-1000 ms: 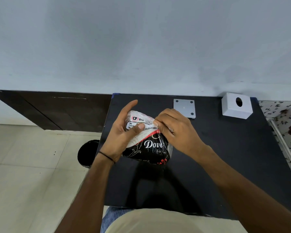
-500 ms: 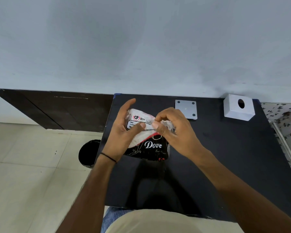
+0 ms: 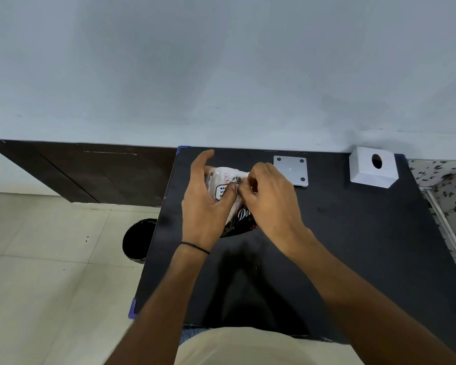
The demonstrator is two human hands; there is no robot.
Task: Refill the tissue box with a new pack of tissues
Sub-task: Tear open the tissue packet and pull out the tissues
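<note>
A plastic-wrapped tissue pack [image 3: 231, 180], white on top and black below with part of a brand name showing, is held over the black table [image 3: 353, 246]. My left hand [image 3: 206, 204] grips its left side, thumb pressed on the top wrapper. My right hand [image 3: 269, 201] pinches the wrapper at the top, fingertips meeting the left thumb. Much of the pack is hidden by both hands. The white tissue box [image 3: 373, 171] with a round hole stands at the table's far right corner. Its flat white base plate [image 3: 290, 170] lies separately, just right of my hands.
A pale wall runs behind the table. A black round bin [image 3: 138, 239] stands on the tiled floor left of the table. A dark wooden panel [image 3: 90, 175] lies along the wall at left. A floral-patterned surface [image 3: 448, 196] borders the table's right edge.
Both hands have closed in over the pack's top. The right fingers now pinch the wrapper against the left thumb, covering more of the brand name. The pack sits slightly farther from me.
</note>
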